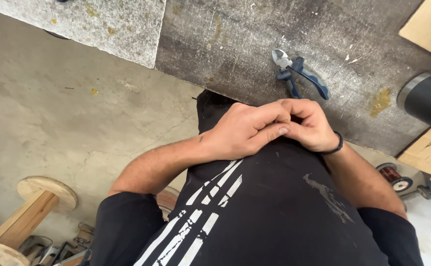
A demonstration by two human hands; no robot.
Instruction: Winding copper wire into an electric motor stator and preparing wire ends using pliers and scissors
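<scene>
Cracked grey concrete floor (53,113) is taking up the left side of the frame. A dark, scuffed tabletop (255,44) is running across the top, with a paler speckled slab (102,24) sitting at upper left. A wooden cable spool (23,216) is lying at lower left.

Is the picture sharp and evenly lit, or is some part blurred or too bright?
Head view: soft, even light, no hard shadows; both hands, left hand and right hand, and the blue-handled pliers are sharp; the bottom right corner is washed out; the wide lens bends the edges.
</scene>
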